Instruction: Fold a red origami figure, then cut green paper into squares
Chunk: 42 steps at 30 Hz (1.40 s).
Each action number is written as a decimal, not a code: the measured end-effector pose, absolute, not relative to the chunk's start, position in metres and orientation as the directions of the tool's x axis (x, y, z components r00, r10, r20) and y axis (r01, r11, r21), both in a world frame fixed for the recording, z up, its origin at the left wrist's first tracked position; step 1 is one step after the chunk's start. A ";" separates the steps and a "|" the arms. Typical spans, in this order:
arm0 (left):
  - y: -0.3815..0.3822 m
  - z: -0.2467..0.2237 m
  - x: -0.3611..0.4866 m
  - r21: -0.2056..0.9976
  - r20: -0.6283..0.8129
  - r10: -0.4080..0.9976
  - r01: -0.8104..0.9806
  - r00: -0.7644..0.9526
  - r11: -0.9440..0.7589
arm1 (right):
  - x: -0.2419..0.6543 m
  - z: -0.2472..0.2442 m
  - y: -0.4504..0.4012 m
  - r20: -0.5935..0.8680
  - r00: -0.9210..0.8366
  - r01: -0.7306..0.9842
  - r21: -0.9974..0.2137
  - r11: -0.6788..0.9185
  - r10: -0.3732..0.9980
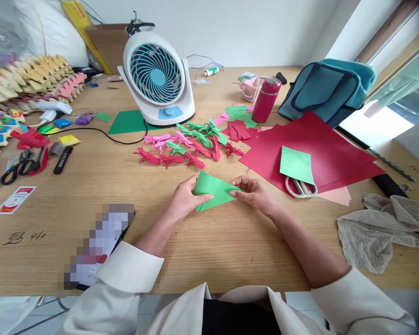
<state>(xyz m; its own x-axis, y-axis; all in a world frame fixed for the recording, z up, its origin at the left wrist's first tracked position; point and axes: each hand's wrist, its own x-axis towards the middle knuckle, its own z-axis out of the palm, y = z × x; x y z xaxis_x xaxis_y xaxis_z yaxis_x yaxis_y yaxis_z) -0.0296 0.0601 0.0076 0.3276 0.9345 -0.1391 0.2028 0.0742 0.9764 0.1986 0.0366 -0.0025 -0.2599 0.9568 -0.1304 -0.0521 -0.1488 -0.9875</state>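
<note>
A sheet of green paper [213, 190], bent over into a rough triangle, is held up between both hands just above the table. My left hand [187, 197] grips its wide left end, thumb in front and fingers behind. My right hand [253, 194] pinches the narrow right corner between thumb and fingers. Beyond the hands lie several small folded paper figures, in red [194, 159], green [176, 148] and pink [158, 139]. To the right, a green paper square [296, 164] partly covers white-handled scissors [301, 188] on large red sheets [330, 144].
A white fan [157, 74] stands at the back, with its black cord running left. Behind the red sheets are a red flask [266, 100] and a blue bag [326, 90]. A tablet [101, 246] lies near my left forearm, and a grey cloth [380, 228] at the right.
</note>
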 end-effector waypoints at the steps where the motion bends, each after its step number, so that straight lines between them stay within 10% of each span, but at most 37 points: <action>1: 0.060 0.008 -0.029 0.974 -0.133 0.930 0.220 0.342 0.059 | 0.201 -0.001 0.037 -0.151 -0.282 -0.036 -0.985 -0.168 0.947; 8: 0.060 0.014 -0.024 0.967 -0.075 0.916 0.254 0.395 -0.031 | 0.208 0.005 0.037 -0.230 -0.472 0.158 -0.972 -0.175 0.851; 16: 0.061 0.010 -0.026 0.956 -0.221 0.937 -0.129 0.271 0.263 | 0.186 -0.002 0.029 -0.160 -0.036 -0.085 -0.983 -0.163 0.986; 42: 0.047 -0.012 -0.006 0.988 -0.026 0.952 0.156 0.304 -0.023 | 0.171 -0.006 0.012 -0.107 -0.199 0.094 -0.992 -0.090 0.974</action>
<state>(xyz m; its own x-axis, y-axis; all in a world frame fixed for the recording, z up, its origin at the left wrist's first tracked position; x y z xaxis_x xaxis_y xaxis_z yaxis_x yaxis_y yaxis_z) -0.0064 0.0471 -0.0118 0.3040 0.9523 -0.0261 0.1558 -0.0227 0.9875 0.1715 0.0124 -0.0059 -0.1990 0.9741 -0.1072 0.0935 -0.0900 -0.9915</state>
